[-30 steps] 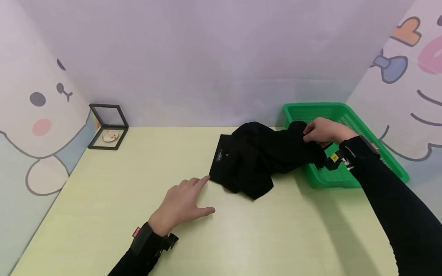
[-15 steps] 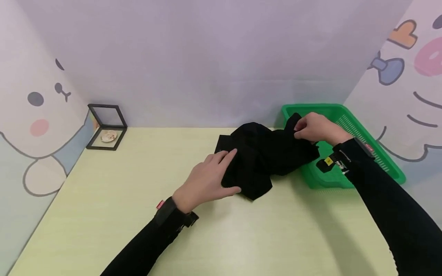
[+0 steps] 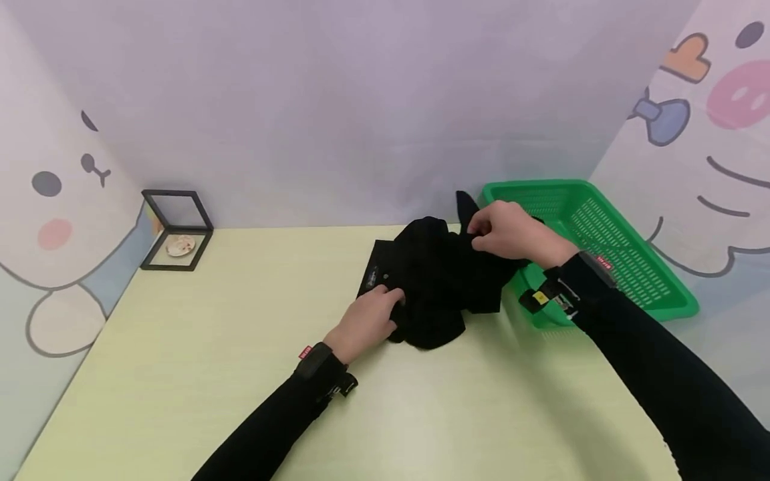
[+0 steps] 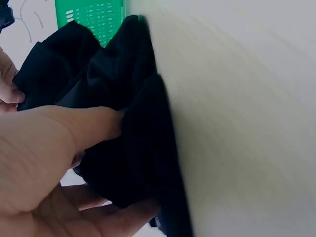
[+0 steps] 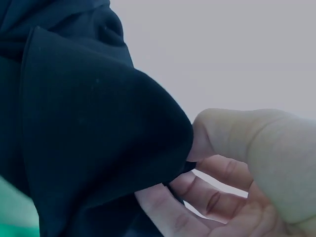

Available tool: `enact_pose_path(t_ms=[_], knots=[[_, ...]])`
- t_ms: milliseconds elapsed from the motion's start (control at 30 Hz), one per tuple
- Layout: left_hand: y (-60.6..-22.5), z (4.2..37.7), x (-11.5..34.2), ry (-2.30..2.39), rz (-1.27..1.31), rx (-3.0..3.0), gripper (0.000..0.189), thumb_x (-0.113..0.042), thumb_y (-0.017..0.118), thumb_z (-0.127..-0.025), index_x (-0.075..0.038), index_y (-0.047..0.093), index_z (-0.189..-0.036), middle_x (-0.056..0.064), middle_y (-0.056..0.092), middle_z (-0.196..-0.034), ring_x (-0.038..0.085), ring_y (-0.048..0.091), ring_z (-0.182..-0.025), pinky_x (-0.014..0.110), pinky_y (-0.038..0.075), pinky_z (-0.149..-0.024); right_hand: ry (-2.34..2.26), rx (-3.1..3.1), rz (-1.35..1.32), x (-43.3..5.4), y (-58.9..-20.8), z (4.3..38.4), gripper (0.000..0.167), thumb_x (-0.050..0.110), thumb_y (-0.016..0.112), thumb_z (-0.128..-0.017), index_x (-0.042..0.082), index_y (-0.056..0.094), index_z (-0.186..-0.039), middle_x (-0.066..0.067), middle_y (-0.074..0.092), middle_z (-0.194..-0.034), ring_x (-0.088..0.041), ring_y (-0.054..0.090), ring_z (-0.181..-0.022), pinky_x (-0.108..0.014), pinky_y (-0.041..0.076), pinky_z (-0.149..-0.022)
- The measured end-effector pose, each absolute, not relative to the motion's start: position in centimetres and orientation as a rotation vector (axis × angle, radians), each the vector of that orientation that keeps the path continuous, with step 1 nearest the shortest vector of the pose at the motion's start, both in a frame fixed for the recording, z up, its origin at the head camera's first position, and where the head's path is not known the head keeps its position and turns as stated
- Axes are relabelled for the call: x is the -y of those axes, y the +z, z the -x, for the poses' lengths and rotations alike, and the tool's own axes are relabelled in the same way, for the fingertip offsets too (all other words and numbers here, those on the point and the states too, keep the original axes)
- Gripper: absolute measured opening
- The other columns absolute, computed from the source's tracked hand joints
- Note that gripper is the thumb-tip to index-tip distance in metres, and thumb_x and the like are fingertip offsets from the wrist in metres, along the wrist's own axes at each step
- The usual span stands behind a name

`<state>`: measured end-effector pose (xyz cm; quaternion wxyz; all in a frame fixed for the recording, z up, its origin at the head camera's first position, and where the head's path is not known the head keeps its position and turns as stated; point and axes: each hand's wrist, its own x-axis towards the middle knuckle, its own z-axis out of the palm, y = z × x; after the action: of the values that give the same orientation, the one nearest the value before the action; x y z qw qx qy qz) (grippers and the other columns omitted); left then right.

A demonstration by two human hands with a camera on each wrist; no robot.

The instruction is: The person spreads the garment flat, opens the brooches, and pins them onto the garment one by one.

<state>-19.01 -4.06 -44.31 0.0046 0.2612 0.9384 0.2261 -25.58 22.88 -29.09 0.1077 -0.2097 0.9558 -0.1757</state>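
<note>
A crumpled black garment (image 3: 430,280) with a small label and a button lies partly on the table, its right part lifted. At its near left part, my left hand (image 3: 363,324) grips a fold; in the left wrist view, the thumb and fingers of that left hand (image 4: 44,158) lie on either side of the dark cloth (image 4: 148,133). My right hand (image 3: 514,230) pinches the raised right part beside the basket. In the right wrist view, the right hand (image 5: 247,173) holds the cloth's edge (image 5: 108,123) between thumb and fingers.
A green plastic basket (image 3: 637,267) stands at the back right, just right of the garment. At the back left is a black-edged frame stand (image 3: 206,217) with a small pale round object (image 3: 180,246) in it. Printed panels rise behind and beside the table (image 3: 180,374).
My left hand has moved right and forward onto the garment and now grips it. My right hand has moved left, drawing the garment's right part out of the basket.
</note>
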Motion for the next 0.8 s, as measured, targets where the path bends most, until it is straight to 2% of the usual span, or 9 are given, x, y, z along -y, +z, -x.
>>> enact_pose_path(t_ms=[233, 400, 567, 700, 800], knots=[[-44.4, 18.3, 7.7, 0.779, -0.726, -2.919, 0.033, 0.007, 0.068, -0.085, -0.009, 0.069, -0.114, 0.012, 0.066, -0.103, 0.024, 0.061, -0.090, 0.036, 0.054, -0.079, -0.628, -2.750, 0.817, -19.5, -31.1, 24.8, 0.023, 0.003, 0.062, -0.100, 0.001, 0.071, -0.121, -0.011, 0.068, -0.102, -0.023, 0.056, -0.087, -0.041, 0.048, -0.086], [-44.4, 17.6, 10.6, 0.825, -0.652, -2.893, 0.032, 0.008, 0.066, -0.085, -0.006, 0.072, -0.113, 0.012, 0.068, -0.109, 0.026, 0.063, -0.100, 0.037, 0.055, -0.087, -0.641, -2.696, 0.890, -17.1, -33.5, 24.7, 0.021, 0.001, 0.064, -0.096, 0.004, 0.074, -0.114, -0.006, 0.068, -0.092, -0.019, 0.054, -0.079, -0.038, 0.049, -0.079], [-44.3, 16.5, 14.3, 0.836, -0.602, -2.894, 0.028, 0.007, 0.066, -0.085, -0.002, 0.076, -0.110, 0.014, 0.070, -0.113, 0.033, 0.066, -0.109, 0.044, 0.056, -0.093, -0.678, -2.675, 0.885, -15.8, -35.7, 24.4, 0.019, 0.002, 0.066, -0.094, 0.003, 0.072, -0.112, -0.004, 0.067, -0.089, -0.016, 0.055, -0.077, -0.036, 0.051, -0.080], [-44.1, 15.5, 17.4, 0.838, -0.547, -2.908, 0.028, 0.008, 0.064, -0.082, -0.002, 0.078, -0.105, 0.018, 0.070, -0.113, 0.037, 0.067, -0.108, 0.047, 0.057, -0.089, -0.707, -2.664, 0.897, -15.6, -37.5, 23.9, 0.020, 0.004, 0.065, -0.096, 0.002, 0.071, -0.116, -0.003, 0.068, -0.089, -0.014, 0.057, -0.077, -0.034, 0.052, -0.077], [-44.0, 15.0, 19.4, 0.831, -0.510, -2.923, 0.029, 0.008, 0.064, -0.080, -0.003, 0.078, -0.103, 0.020, 0.070, -0.113, 0.037, 0.067, -0.105, 0.044, 0.055, -0.083, -0.714, -2.648, 0.894, -15.4, -38.8, 23.5, 0.022, 0.005, 0.064, -0.099, 0.002, 0.070, -0.120, -0.004, 0.069, -0.094, -0.014, 0.059, -0.080, -0.033, 0.053, -0.077]])
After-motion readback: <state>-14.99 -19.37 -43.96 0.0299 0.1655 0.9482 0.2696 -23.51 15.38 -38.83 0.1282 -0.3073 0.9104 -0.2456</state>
